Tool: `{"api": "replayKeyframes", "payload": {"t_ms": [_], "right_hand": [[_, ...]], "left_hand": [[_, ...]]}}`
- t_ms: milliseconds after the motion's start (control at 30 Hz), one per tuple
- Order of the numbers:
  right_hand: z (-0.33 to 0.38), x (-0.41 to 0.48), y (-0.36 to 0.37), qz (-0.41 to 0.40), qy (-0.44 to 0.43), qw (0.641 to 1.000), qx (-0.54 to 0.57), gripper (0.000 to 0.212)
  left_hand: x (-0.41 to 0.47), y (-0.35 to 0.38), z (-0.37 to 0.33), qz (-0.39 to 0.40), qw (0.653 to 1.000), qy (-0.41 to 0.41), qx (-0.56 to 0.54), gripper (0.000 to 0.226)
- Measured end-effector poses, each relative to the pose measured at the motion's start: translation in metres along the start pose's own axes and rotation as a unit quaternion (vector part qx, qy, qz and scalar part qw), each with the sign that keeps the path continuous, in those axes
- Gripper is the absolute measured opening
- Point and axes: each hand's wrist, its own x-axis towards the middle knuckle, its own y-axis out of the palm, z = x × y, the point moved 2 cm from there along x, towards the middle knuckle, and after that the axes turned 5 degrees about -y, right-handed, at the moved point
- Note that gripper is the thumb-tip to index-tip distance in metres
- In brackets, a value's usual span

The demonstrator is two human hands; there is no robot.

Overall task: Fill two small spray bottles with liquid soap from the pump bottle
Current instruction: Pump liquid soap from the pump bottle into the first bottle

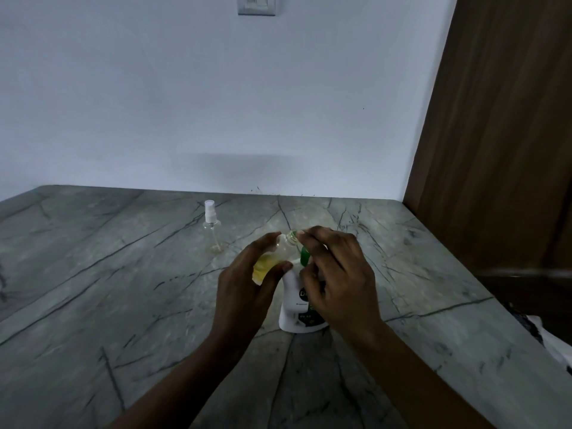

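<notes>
My left hand (244,292) grips a small clear spray bottle (272,258) with its cap off, tilted so its open neck points up and right; yellowish liquid fills its lower part. The neck sits against the green pump head (305,255) of a white soap pump bottle (295,308) standing on the counter. My right hand (337,280) rests over the pump head, fingers curled on it, hiding most of the pump. A second small clear spray bottle (212,226) with its white sprayer on stands upright farther back and left, holding only a little liquid at the bottom.
The grey veined stone counter (123,305) meets a white wall behind. A brown wooden panel (501,134) rises at the right edge. Patterned cloth (544,335) shows beyond the counter's right side. A switch plate (256,4) is high on the wall.
</notes>
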Motion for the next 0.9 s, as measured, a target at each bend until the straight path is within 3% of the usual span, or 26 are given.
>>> {"api": "replayKeyframes", "payload": {"t_ms": [600, 733, 900], "right_hand": [[0.004, -0.003, 0.003, -0.033, 0.010, 0.999, 0.006, 0.028], [0.004, -0.008, 0.007, -0.037, 0.003, 0.999, 0.004, 0.035], [0.004, -0.008, 0.007, -0.031, -0.001, 1.000, -0.001, 0.026]], "left_hand": [[-0.003, -0.002, 0.000, 0.004, 1.000, -0.002, 0.005, 0.044], [-0.006, -0.001, 0.002, 0.005, 1.000, -0.001, 0.008, 0.044], [-0.006, -0.001, 0.003, 0.006, 1.000, -0.002, 0.008, 0.044]]}}
